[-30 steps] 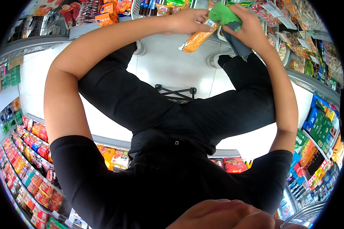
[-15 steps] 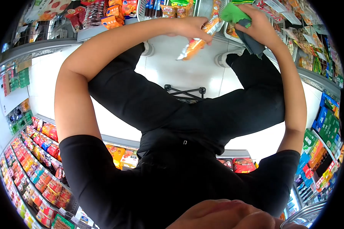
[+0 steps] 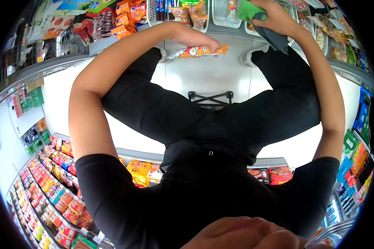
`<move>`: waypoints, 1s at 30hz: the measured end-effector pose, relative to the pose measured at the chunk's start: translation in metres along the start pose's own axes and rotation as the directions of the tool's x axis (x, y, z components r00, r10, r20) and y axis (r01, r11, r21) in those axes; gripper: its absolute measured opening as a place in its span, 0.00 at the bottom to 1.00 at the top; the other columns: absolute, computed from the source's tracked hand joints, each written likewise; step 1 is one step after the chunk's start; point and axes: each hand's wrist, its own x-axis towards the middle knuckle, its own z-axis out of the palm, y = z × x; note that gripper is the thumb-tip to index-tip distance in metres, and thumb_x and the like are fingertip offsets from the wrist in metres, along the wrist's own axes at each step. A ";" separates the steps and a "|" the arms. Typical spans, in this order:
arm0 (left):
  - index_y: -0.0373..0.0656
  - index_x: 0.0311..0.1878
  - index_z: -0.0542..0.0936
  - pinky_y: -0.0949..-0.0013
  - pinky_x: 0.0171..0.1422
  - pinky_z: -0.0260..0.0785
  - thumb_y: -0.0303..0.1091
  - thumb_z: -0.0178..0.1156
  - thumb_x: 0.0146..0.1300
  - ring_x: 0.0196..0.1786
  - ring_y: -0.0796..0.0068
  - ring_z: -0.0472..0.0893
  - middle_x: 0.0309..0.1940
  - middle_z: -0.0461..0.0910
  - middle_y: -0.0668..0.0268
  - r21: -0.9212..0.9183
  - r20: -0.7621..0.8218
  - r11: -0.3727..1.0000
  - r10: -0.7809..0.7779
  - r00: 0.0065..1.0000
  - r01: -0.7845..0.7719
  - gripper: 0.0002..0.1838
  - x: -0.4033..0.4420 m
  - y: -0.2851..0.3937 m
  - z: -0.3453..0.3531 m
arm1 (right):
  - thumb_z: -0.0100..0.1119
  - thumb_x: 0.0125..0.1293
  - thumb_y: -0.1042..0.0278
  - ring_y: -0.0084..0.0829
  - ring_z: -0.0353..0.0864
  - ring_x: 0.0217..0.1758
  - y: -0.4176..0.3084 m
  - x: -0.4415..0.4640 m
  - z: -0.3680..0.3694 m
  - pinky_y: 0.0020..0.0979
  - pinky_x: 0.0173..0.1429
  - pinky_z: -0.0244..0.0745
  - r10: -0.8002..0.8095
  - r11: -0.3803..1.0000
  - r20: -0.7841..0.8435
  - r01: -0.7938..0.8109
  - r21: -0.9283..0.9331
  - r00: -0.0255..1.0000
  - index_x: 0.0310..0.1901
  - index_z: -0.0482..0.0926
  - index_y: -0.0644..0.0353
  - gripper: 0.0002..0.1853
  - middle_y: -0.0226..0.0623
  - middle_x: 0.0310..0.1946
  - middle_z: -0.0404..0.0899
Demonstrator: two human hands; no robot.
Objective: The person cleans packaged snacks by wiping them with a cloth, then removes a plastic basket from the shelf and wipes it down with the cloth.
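My left hand (image 3: 197, 38) grips a long orange snack packet (image 3: 193, 52), which lies almost level below the shelf edge, over the floor. At the upper right my right hand (image 3: 276, 18) is closed on a green and grey cloth (image 3: 270, 37); the grey part hangs down beside my knee. Between the hands, on the shelf, stands a white basket (image 3: 226, 23) with a similar packet (image 3: 232, 10) inside. Left of it another basket (image 3: 151, 12) holds small brown-orange snack bags (image 3: 189, 16).
A folding stool frame (image 3: 210, 98) shows between my black-clad legs. Orange bags (image 3: 122, 18) sit on the shelf at upper left. Snack shelves (image 3: 54, 195) rise at lower left, and green and blue boxes (image 3: 351, 143) stand at the right. Red packs (image 3: 280, 175) lie behind me.
My left hand has moved left and away from the cloth, turning the packet from slanted to nearly level. My right hand still holds the cloth, slightly higher. The view has shifted, showing more of the left shelf.
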 end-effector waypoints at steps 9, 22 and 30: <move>0.42 0.58 0.78 0.68 0.64 0.70 0.57 0.54 0.79 0.57 0.78 0.79 0.51 0.82 0.64 0.269 -0.485 0.900 0.434 0.759 -0.343 0.26 0.005 0.014 -0.009 | 0.75 0.52 0.60 0.53 0.85 0.44 0.016 -0.006 0.004 0.47 0.50 0.79 0.057 0.997 -0.055 -0.060 -0.055 0.997 0.42 0.83 0.63 0.19 0.53 0.38 0.84; 0.39 0.49 0.80 0.64 0.35 0.80 0.40 0.74 0.63 0.33 0.69 0.88 0.31 0.86 0.60 0.400 -0.887 0.899 0.429 0.173 -0.179 0.19 -0.012 0.010 -0.033 | 0.75 0.51 0.57 0.54 0.85 0.41 0.026 -0.006 0.012 0.48 0.48 0.79 0.041 0.998 -0.064 -0.045 -0.054 0.997 0.38 0.83 0.61 0.19 0.53 0.35 0.85; 0.42 0.62 0.72 0.52 0.55 0.77 0.42 0.58 0.73 0.47 0.43 0.85 0.44 0.82 0.45 0.565 -0.797 0.825 0.551 0.245 -0.016 0.20 -0.006 -0.004 -0.032 | 0.74 0.51 0.56 0.55 0.86 0.41 0.033 -0.006 0.015 0.50 0.48 0.79 0.038 0.986 -0.079 -0.050 -0.159 0.996 0.37 0.83 0.60 0.18 0.54 0.34 0.85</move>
